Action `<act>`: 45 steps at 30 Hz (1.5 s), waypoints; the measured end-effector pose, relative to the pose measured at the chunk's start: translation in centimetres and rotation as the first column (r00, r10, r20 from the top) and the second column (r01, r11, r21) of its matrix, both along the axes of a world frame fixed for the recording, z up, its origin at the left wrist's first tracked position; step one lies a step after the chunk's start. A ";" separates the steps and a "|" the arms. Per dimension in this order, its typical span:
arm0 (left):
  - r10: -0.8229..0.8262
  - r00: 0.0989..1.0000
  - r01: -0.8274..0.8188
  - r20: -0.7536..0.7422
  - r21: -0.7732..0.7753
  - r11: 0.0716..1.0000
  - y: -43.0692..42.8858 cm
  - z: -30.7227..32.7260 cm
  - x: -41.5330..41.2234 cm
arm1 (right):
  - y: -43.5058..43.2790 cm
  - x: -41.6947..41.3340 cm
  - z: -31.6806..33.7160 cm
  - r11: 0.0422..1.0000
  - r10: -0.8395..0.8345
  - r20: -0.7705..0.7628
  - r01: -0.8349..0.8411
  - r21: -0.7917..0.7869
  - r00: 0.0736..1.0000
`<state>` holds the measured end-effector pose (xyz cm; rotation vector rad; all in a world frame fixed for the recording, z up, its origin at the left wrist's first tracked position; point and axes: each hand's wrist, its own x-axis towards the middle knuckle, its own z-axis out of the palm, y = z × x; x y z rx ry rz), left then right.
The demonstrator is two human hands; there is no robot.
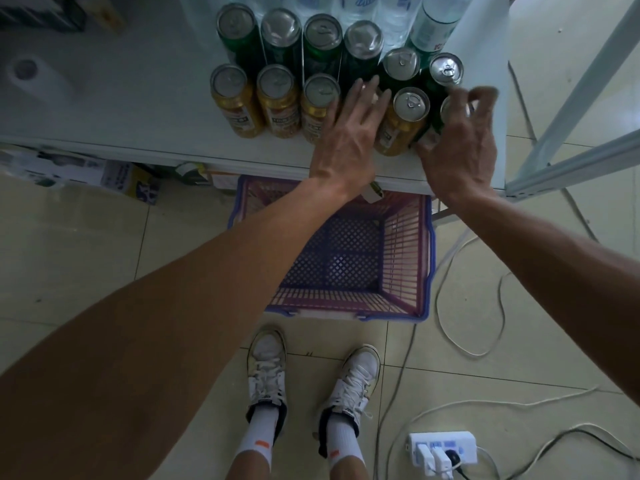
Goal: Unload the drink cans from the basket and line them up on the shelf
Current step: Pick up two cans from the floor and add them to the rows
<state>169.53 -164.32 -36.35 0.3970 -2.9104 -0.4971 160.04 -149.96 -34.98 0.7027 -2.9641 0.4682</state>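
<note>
Head cam, looking down. My left hand (348, 136) lay flat on the near row of cans, fingers straight and slightly fanned, gripping nothing. It covered the slot between the third and next gold aluminium drink cans (278, 105), and I couldn't tell what sat under the palm. My right hand (460, 154) was curled round the top of a green aluminium drink can (450, 110), fingers hooked over the rim and thumb on the near side. That can stood upright at the right end of the near row, just beside the last gold can, on the flat white shelf board (121, 109). The far row was dark green drink cans (322, 39), all upright, lids up. Clear plastic water bottles (391, 22) stood behind them at the far edge. The purple-and-pink slatted plastic basket (427, 258) sat on the tiled floor below, its far end tucked under the shelf's near edge, mesh floor showing. White sneakers (266, 362) were near the basket's near rim. A white power strip (441, 445) with plugs lay on the floor, near right.
</note>
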 end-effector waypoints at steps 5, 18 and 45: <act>-0.051 0.990 0.059 0.128 -0.056 0.997 -1.4 -0.8 0.8 | 1.5 -0.5 -0.1 0.996 -0.091 0.084 0.089 0.031 0.992; 0.299 0.931 -0.309 -0.210 -0.012 0.951 -8.0 1.6 5.4 | 0.3 2.5 -0.2 0.996 -0.061 0.005 0.061 -0.068 0.998; 0.118 0.988 -0.111 -0.098 0.076 0.991 -11.0 -1.0 3.8 | -13.3 6.2 0.0 0.982 0.189 -0.027 -0.189 0.006 0.982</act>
